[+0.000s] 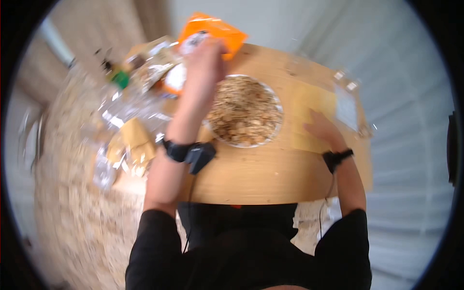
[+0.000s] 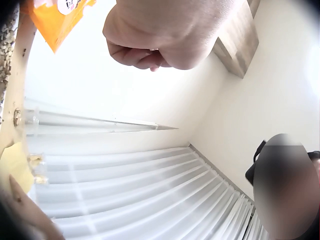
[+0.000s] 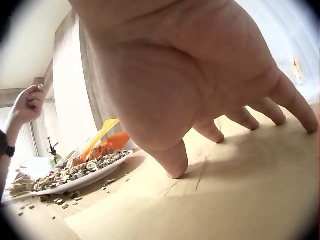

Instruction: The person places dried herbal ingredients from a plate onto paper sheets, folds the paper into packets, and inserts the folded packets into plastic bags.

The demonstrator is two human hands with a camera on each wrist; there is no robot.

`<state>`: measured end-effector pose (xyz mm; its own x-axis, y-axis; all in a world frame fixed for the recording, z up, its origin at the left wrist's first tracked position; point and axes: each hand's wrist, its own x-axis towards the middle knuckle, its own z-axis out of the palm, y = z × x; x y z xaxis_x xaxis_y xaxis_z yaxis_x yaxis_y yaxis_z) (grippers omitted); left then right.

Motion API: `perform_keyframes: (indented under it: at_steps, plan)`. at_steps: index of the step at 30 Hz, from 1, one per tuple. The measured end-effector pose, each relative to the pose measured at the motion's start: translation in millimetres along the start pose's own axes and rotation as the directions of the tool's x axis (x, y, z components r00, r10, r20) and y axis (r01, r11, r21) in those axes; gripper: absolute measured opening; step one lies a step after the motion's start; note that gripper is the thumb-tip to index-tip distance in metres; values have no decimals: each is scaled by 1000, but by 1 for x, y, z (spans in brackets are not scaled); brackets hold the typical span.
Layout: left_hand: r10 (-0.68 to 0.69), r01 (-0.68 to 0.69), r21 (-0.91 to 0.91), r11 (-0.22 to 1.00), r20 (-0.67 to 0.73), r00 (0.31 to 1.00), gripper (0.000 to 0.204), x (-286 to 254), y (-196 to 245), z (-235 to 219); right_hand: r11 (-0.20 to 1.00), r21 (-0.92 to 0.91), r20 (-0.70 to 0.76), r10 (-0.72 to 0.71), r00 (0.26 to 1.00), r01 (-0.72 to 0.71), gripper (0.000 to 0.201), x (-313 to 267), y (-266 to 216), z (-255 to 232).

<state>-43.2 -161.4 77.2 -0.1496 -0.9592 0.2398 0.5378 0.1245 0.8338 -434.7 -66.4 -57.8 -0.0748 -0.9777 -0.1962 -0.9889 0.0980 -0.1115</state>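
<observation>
My left hand (image 1: 207, 60) is raised above the far side of the table, fingers curled in toward the palm, with nothing visible in them. In the head view it overlaps an orange packet (image 1: 229, 35) with a white label; the left wrist view shows that packet (image 2: 57, 25) apart from the hand. My right hand (image 3: 200, 85) rests spread on a sheet of yellow-brown paper (image 3: 150, 215), thumb and fingertips pressing on it. Between the hands, a white plate (image 1: 278, 128) carries a heap of small, dry, light-brown pieces (image 1: 246, 113).
Left of the plate lie crinkled clear plastic bags (image 1: 130, 106) and folded brown paper (image 1: 137, 137). A bottle with a green part (image 1: 121, 79) stands behind them. Small glass jars (image 1: 350, 83) stand near the table's right edge. Loose crumbs (image 3: 60, 201) lie beside the plate.
</observation>
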Motion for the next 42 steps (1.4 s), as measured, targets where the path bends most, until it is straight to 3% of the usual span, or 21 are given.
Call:
perform_keyframes:
  at_steps: [2,4,7,8,9,10,11,12,14,16,18,21,22,25,29,31,33,37,39,40,42]
  plan:
    - [-5,6,161,987,-4,1000,18,-5,-3,5,1000,-2,0,-14,1000,14,74,2,2,0]
    - [-52,36,199,979,78,996,16,-12,-6,15,999,-38,92,25,995,-22,74,-2,-13,-20]
    - [-101,8,297,955,299,949,15,-25,-25,25,999,-41,-21,-27,999,26,66,2,-19,-41]
    - [-188,73,314,947,356,915,15,-34,-26,28,997,34,-146,-70,987,76,61,-1,-29,-54]
    - [-152,3,341,940,412,898,12,-42,-29,31,986,107,-266,-97,959,130,57,-6,-43,-65]
    - [-115,-102,418,902,462,879,10,-52,-29,31,983,117,-262,-107,959,141,57,-10,-61,-76]
    - [-87,-208,485,849,518,851,9,-61,-28,30,947,201,-318,-178,931,249,55,-15,-84,-87]
    - [-94,-206,499,842,513,854,9,-73,-21,28,893,275,-382,-239,893,356,53,-22,-106,-98]
    - [-103,-331,628,705,552,828,10,-100,6,16,840,356,-322,-301,898,409,52,-43,-147,-115]
    - [-53,-375,768,520,467,883,14,-126,27,-8,777,438,-266,-367,891,451,52,-60,-173,-130]
    - [70,-315,918,240,308,949,18,-142,45,-43,669,409,-90,-647,757,621,50,-69,-186,-141]
    - [247,-177,980,-94,196,949,36,-145,63,-99,647,513,5,-660,752,565,50,-66,-188,-139]
    - [197,-118,970,-214,161,967,43,-146,68,-115,638,522,-1,-663,749,566,50,-64,-187,-137]
    - [71,-65,964,-257,86,994,48,-145,67,-157,625,508,-97,-642,761,593,50,-61,-181,-132]
    - [60,-93,972,-216,109,992,44,-142,59,-164,628,454,-116,-662,741,632,50,-66,-173,-137]
    - [174,-86,975,-203,122,977,36,-139,55,-165,620,457,-114,-670,733,638,50,-65,-169,-135]
    - [248,-74,984,-163,113,962,30,-137,50,-165,549,386,-188,-740,646,741,50,-60,-166,-128]
    - [432,-129,985,-118,168,886,14,-135,53,-152,533,436,-159,-748,645,726,50,-61,-175,-124]
    - [461,-118,983,-141,170,871,12,-139,55,-135,579,410,-41,-760,648,705,51,-62,-181,-123]
    - [503,-153,979,-135,201,840,13,-142,55,-125,524,415,-95,-788,609,743,54,-59,-180,-115]
    - [563,-229,959,-166,283,777,16,-146,54,-107,541,444,-87,-768,635,715,56,-58,-185,-114]
